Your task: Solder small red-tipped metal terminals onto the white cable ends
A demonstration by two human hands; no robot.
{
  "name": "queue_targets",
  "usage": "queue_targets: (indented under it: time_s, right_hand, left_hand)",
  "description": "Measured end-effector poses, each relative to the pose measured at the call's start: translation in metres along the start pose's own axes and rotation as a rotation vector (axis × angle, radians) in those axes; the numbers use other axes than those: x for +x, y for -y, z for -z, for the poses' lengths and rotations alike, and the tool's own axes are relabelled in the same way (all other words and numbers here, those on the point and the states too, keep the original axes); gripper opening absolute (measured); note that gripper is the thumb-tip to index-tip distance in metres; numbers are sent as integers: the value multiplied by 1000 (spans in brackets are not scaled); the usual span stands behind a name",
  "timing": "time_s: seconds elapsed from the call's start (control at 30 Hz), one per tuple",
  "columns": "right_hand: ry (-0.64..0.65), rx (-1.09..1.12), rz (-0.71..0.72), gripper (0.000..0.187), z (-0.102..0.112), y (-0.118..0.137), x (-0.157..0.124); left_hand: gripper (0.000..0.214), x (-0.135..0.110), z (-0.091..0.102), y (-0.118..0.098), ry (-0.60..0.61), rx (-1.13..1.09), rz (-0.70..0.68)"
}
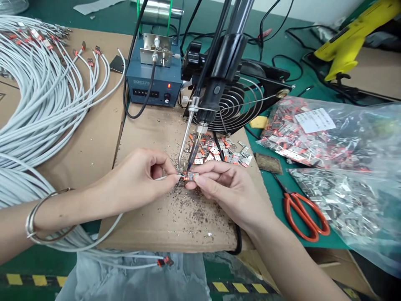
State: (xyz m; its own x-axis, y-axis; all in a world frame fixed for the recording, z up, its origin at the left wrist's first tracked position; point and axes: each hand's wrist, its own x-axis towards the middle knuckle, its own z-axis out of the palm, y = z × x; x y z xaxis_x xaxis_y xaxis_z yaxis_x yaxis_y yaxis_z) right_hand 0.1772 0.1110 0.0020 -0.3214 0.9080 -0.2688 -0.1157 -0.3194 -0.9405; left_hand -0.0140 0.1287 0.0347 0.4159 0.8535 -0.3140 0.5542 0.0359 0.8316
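My left hand (147,179) pinches the end of a white cable (161,178) between thumb and forefinger. Facing it, my right hand (225,188) holds a small metal USB connector (191,177) with an orange part. The cable end and connector meet right under the tip of a mounted soldering iron (198,142). A thin bent metal solder feed tube (184,144) ends beside that tip. Whether the wires touch the connector's contacts is too small to tell. Behind my right fingers lies a pile of loose USB connectors (232,151).
A blue solder feeder box (153,85) and a black fan (238,104) stand behind. White cables (53,100) bundle at left. On the right are bagged connectors (288,138), bagged metal shells (338,196), orange-handled scissors (305,215) and a yellow hot-glue-gun-shaped tool (347,42). Solder debris (197,213) litters the cardboard.
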Motion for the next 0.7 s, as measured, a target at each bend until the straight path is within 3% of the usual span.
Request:
queue_targets:
  time_s: [0.7]
  right_hand:
    - [-18, 43, -19, 10, -4, 3, 1]
  left_hand:
    - [14, 3, 1, 1, 9, -24, 21]
